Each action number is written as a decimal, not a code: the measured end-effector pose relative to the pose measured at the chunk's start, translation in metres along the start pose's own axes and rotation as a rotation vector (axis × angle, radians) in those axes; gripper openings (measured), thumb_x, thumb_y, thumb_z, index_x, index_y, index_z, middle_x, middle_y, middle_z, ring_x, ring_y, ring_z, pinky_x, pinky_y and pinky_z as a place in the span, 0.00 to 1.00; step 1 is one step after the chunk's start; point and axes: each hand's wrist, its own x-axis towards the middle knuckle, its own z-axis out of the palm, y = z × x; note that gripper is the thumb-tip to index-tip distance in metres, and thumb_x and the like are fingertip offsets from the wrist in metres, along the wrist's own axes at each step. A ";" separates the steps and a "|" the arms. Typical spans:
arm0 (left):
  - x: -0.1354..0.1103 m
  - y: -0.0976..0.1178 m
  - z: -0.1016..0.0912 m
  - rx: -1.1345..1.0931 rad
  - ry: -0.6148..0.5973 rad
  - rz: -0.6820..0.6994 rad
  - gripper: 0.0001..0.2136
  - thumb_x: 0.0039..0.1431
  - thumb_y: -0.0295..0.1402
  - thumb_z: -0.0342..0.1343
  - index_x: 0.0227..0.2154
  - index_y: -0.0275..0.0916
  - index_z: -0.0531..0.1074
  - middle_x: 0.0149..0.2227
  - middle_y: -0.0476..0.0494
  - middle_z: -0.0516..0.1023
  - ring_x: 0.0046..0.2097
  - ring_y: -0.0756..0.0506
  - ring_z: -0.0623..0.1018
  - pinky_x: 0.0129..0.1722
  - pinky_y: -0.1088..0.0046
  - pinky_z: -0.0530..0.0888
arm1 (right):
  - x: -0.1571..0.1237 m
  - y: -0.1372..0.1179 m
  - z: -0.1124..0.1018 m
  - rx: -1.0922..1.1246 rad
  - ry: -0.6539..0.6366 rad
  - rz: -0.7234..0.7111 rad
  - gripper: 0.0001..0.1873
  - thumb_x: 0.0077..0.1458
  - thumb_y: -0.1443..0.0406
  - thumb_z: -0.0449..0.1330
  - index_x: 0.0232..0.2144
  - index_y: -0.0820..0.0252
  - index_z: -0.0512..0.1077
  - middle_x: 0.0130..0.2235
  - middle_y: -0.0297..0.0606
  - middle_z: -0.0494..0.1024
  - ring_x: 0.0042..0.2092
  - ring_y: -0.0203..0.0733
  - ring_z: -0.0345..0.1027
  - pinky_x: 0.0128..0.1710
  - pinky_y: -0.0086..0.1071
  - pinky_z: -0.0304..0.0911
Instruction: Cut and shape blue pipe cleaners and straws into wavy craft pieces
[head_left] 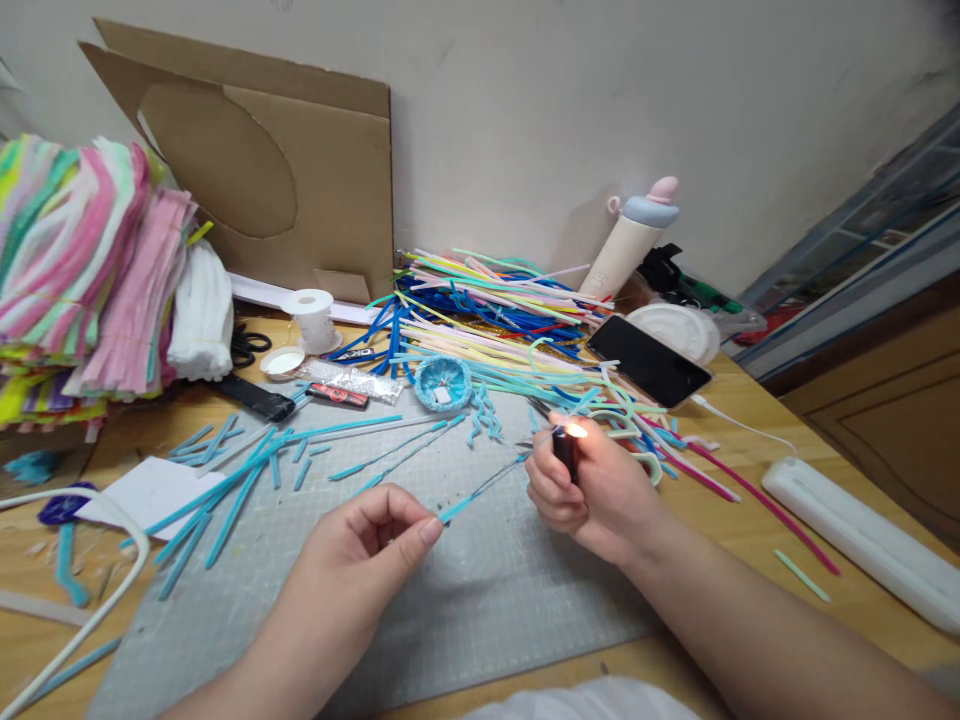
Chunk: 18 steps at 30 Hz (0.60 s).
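Note:
My left hand (375, 555) pinches one end of a thin blue pipe cleaner (480, 492), its fuzz trimmed short along part of its length. The far end of that strip reaches toward my right hand (592, 485). My right fingers are wrapped around a dark lighter (564, 452) with a lit flame at its top. Behind the right hand, partly covered by it, are scissors (651, 465) with pale handles. On the mat beyond lie more trimmed blue strips (397, 455), wavy blue pieces (485, 415) and a small round blue fuzzy dish shape (444, 385).
A grey cutting mat (480, 640) covers the wooden table's middle. Blue pipe cleaners (244, 490) lie at left, with coloured bundles (90, 270) behind. A cardboard piece (337, 180) leans on the wall. At right are a phone (649, 360) and power strip (862, 540).

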 end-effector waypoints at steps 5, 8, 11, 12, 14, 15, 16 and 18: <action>0.000 0.000 -0.001 0.004 0.001 0.004 0.10 0.45 0.38 0.61 0.21 0.38 0.69 0.21 0.52 0.68 0.25 0.52 0.65 0.25 0.78 0.61 | -0.001 -0.002 0.000 -0.022 0.014 -0.003 0.24 0.54 0.56 0.46 0.11 0.61 0.58 0.11 0.27 0.49 0.14 0.27 0.37 0.12 0.20 0.32; -0.001 0.001 -0.001 -0.006 0.003 0.011 0.10 0.44 0.38 0.61 0.20 0.38 0.69 0.21 0.52 0.68 0.25 0.52 0.65 0.25 0.78 0.62 | -0.002 -0.003 0.000 -0.022 0.011 -0.015 0.23 0.53 0.56 0.46 0.11 0.61 0.58 0.11 0.27 0.49 0.14 0.27 0.36 0.12 0.20 0.32; -0.001 0.001 -0.001 0.001 0.012 0.013 0.10 0.44 0.38 0.61 0.20 0.38 0.70 0.21 0.52 0.68 0.25 0.51 0.65 0.25 0.78 0.62 | -0.002 -0.003 -0.001 -0.010 0.006 -0.011 0.24 0.54 0.56 0.46 0.11 0.61 0.59 0.11 0.27 0.50 0.14 0.27 0.37 0.12 0.20 0.32; -0.002 0.001 -0.001 0.007 0.018 0.012 0.10 0.44 0.38 0.61 0.20 0.38 0.70 0.20 0.51 0.68 0.25 0.51 0.65 0.25 0.78 0.62 | -0.001 -0.003 -0.001 -0.003 0.000 -0.011 0.25 0.54 0.56 0.45 0.11 0.61 0.58 0.11 0.27 0.49 0.14 0.27 0.37 0.12 0.20 0.32; -0.002 0.001 -0.001 0.019 0.026 0.015 0.10 0.44 0.39 0.61 0.20 0.38 0.70 0.20 0.51 0.68 0.24 0.51 0.65 0.24 0.77 0.62 | -0.001 -0.002 -0.001 0.009 -0.021 -0.019 0.27 0.55 0.53 0.44 0.11 0.61 0.58 0.11 0.27 0.49 0.14 0.27 0.37 0.12 0.21 0.32; -0.001 0.000 -0.001 0.025 0.028 0.018 0.10 0.44 0.40 0.61 0.20 0.39 0.70 0.20 0.50 0.68 0.24 0.50 0.65 0.24 0.77 0.62 | -0.001 -0.002 -0.001 0.010 -0.033 -0.027 0.28 0.55 0.51 0.44 0.11 0.61 0.58 0.11 0.27 0.49 0.14 0.26 0.36 0.12 0.21 0.32; -0.001 0.000 -0.001 0.031 0.028 0.022 0.10 0.44 0.40 0.61 0.20 0.39 0.70 0.21 0.50 0.68 0.25 0.50 0.66 0.24 0.77 0.62 | -0.001 -0.001 -0.001 0.008 -0.042 -0.034 0.29 0.54 0.50 0.44 0.11 0.61 0.58 0.11 0.27 0.49 0.14 0.26 0.36 0.12 0.21 0.33; -0.001 -0.001 -0.002 0.037 0.021 0.028 0.10 0.45 0.40 0.60 0.20 0.39 0.69 0.21 0.50 0.68 0.25 0.50 0.66 0.25 0.77 0.62 | -0.001 -0.001 0.000 0.000 -0.052 -0.048 0.30 0.54 0.47 0.45 0.11 0.61 0.58 0.11 0.26 0.49 0.14 0.26 0.36 0.13 0.21 0.33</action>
